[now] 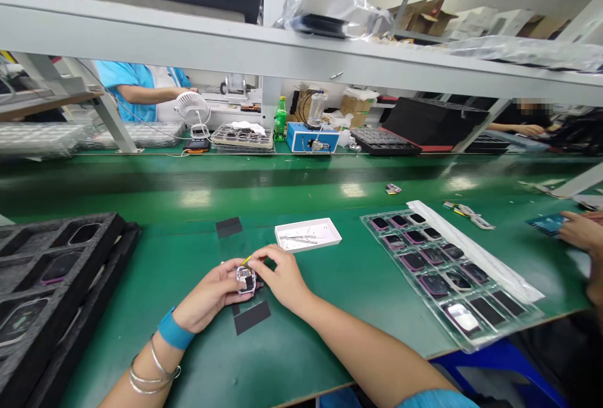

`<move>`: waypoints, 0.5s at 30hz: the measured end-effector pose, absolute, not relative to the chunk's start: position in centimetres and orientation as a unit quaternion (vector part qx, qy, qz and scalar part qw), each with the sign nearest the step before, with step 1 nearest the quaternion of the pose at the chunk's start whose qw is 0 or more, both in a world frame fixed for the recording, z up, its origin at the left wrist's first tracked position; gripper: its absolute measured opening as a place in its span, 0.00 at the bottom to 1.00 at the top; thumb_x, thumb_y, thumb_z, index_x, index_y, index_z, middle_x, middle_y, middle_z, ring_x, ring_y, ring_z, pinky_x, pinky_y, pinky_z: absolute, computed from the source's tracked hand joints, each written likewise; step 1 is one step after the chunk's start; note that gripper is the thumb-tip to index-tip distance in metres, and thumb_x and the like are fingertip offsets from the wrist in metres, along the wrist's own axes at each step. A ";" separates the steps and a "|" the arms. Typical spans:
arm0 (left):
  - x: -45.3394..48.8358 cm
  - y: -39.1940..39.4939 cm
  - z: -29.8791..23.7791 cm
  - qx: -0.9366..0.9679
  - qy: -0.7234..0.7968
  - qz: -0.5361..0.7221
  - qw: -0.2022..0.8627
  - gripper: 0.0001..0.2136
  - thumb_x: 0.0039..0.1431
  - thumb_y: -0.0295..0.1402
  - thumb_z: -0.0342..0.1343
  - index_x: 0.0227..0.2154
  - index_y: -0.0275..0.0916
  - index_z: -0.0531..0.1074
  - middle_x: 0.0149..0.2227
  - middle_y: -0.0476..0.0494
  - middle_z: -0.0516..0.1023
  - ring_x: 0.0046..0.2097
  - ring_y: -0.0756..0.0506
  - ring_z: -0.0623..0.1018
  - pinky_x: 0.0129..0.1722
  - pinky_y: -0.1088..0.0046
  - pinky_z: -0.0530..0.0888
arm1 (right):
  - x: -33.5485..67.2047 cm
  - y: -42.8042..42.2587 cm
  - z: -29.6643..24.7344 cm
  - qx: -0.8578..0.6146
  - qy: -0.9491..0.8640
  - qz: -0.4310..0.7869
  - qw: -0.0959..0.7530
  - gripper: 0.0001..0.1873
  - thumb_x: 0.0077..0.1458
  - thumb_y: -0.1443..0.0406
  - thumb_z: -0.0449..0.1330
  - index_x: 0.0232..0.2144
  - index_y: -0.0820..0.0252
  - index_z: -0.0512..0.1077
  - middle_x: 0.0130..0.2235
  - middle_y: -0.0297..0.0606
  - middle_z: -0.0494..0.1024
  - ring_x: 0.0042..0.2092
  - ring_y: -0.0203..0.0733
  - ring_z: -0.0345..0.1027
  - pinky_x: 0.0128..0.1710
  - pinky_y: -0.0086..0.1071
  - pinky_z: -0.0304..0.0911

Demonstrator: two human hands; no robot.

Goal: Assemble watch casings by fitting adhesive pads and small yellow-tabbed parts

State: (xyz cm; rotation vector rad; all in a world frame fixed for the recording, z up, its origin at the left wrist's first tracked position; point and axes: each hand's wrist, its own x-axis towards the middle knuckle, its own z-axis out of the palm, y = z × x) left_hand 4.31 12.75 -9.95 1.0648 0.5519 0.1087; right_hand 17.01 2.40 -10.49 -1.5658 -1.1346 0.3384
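Two of your grips meet over one small square part in a clear casing (pixel 245 279), held just above the green bench (pixel 330 298) and between two black film strips. Your left grip (pixel 211 294) cradles it in a narrow hold, fingers curled around its side. Your right grip (pixel 280 277) comes in from above, its fingers pinched narrow on a thin yellow-tipped stick (pixel 245 260), whose tip sits at the part's upper edge.

One black film strip (pixel 252 317) lies just below your hands, the other (pixel 228 226) farther out. Past them sits a shallow white tray (pixel 308 234) with thin metal tools inside. To your right lies a clear blister tray (pixel 365 220) of dark rectangular pieces with purple rims, a white strip (pixel 471 251) along its far side. To your left, a black foam tray (pixel 94 232) holds similar pieces. A blue wristband (pixel 175 329) and metal bangles (pixel 153 367) circle your left wrist.

At the right edge, another person's hand (pixel 581 232) is just beside a blue card (pixel 546 225). Across the bench stand a white fan (pixel 193 108), a green bottle (pixel 281 119) and a blue box instrument (pixel 311 138), beneath a white shelf (pixel 235 31). Beyond the fan is a person in a blue sleeve (pixel 136 85).
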 end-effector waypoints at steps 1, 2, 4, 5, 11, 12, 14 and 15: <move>4.3 12.7 -10.1 0.514 0.258 0.052 0.816 0.18 0.44 0.30 0.65 0.40 0.38 0.70 0.37 0.43 0.77 0.40 0.45 0.77 0.38 0.72 0.75 | 17.0 2.4 -10.5 -0.666 -0.488 0.131 0.549 0.03 0.53 0.65 0.60 0.28 0.57 0.74 0.31 0.34 0.76 0.37 0.38 0.68 0.39 0.32 0.62; 4.4 12.7 -10.2 0.530 0.259 0.055 0.806 0.17 0.45 0.31 0.65 0.40 0.38 0.70 0.35 0.44 0.77 0.38 0.46 0.78 0.36 0.74 0.75 | 16.9 2.3 -10.5 -0.668 -0.498 0.117 0.540 0.03 0.53 0.65 0.60 0.28 0.57 0.74 0.31 0.33 0.77 0.37 0.38 0.68 0.40 0.32 0.61; 4.5 12.6 -10.5 0.551 0.268 0.063 0.788 0.15 0.45 0.32 0.64 0.37 0.37 0.70 0.30 0.46 0.77 0.33 0.47 0.78 0.30 0.76 0.75 | 16.7 2.3 -10.6 -0.670 -0.529 0.083 0.514 0.03 0.53 0.65 0.60 0.29 0.56 0.74 0.31 0.33 0.78 0.36 0.38 0.68 0.41 0.34 0.60; 4.6 12.5 -10.6 0.553 0.272 0.069 0.785 0.14 0.45 0.32 0.64 0.36 0.37 0.70 0.28 0.47 0.76 0.32 0.48 0.77 0.29 0.77 0.75 | 16.6 2.3 -10.7 -0.669 -0.549 0.062 0.497 0.03 0.54 0.66 0.60 0.29 0.55 0.74 0.31 0.32 0.78 0.35 0.38 0.68 0.43 0.36 0.59; 4.6 13.0 -10.5 0.429 0.284 0.095 0.852 0.14 0.46 0.24 0.59 0.39 0.35 0.73 0.33 0.45 0.77 0.34 0.49 0.77 0.39 0.72 0.76 | 16.3 2.1 -11.0 -0.647 -0.658 -0.057 0.382 0.10 0.57 0.69 0.54 0.35 0.51 0.74 0.36 0.32 0.79 0.37 0.39 0.67 0.56 0.47 0.45; 4.5 13.1 -10.4 0.405 0.282 0.100 0.864 0.14 0.47 0.24 0.58 0.40 0.35 0.73 0.35 0.44 0.78 0.35 0.49 0.77 0.41 0.71 0.75 | 16.3 2.0 -10.9 -0.644 -0.667 -0.057 0.370 0.11 0.58 0.69 0.54 0.36 0.50 0.74 0.39 0.32 0.79 0.38 0.39 0.66 0.57 0.48 0.45; 4.4 13.3 -10.3 0.386 0.277 0.110 0.873 0.14 0.49 0.25 0.58 0.40 0.35 0.73 0.37 0.42 0.78 0.36 0.49 0.77 0.42 0.71 0.75 | 16.4 2.0 -10.8 -0.637 -0.676 -0.036 0.369 0.11 0.58 0.69 0.54 0.37 0.50 0.73 0.42 0.33 0.77 0.40 0.40 0.65 0.55 0.49 0.48; 4.3 13.4 -10.2 0.392 0.273 0.113 0.871 0.13 0.49 0.26 0.58 0.41 0.35 0.73 0.38 0.42 0.78 0.37 0.48 0.77 0.42 0.70 0.75 | 16.5 2.1 -10.8 -0.634 -0.672 -0.020 0.382 0.10 0.58 0.69 0.54 0.36 0.50 0.74 0.43 0.34 0.77 0.41 0.41 0.65 0.54 0.47 0.51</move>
